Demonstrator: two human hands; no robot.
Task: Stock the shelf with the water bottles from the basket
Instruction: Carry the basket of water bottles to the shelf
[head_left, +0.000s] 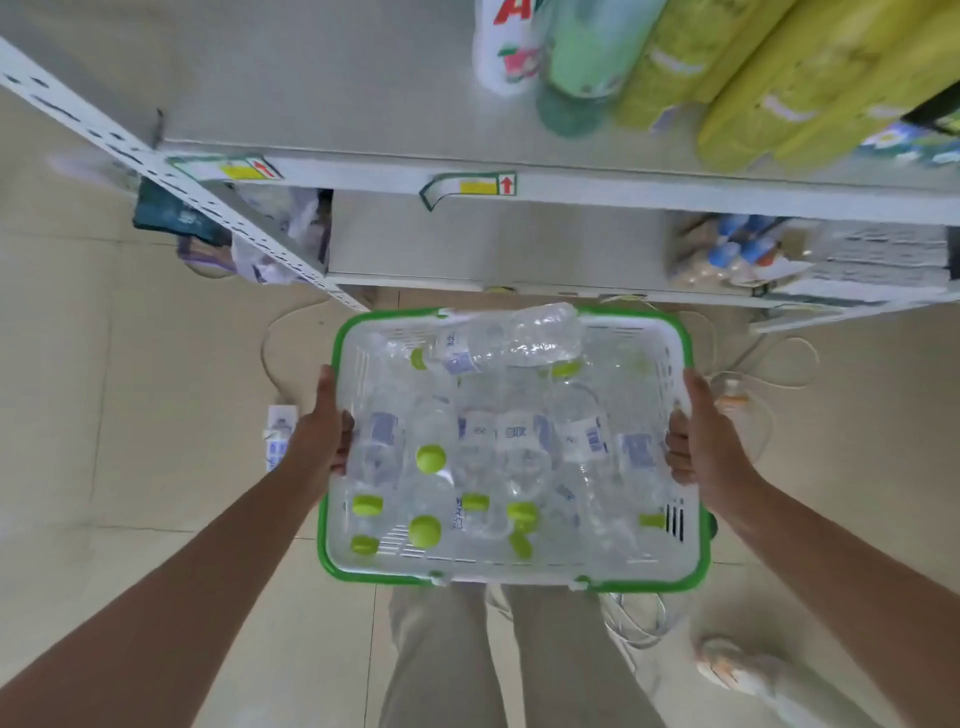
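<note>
Holding basket (519, 574) — detergents (779, 88) crowd shelf (337, 88), cables (641, 626) underfoot

I've only the one view — a wide-angle camera on the person's head, tipped forward and steeply down, close above the basket (519, 569) gripped by the left hand (319, 434) and right hand (709, 441), the shelf (363, 174) edge crossing the top of frame and the floor (156, 415) and legs (441, 665) below.
</note>
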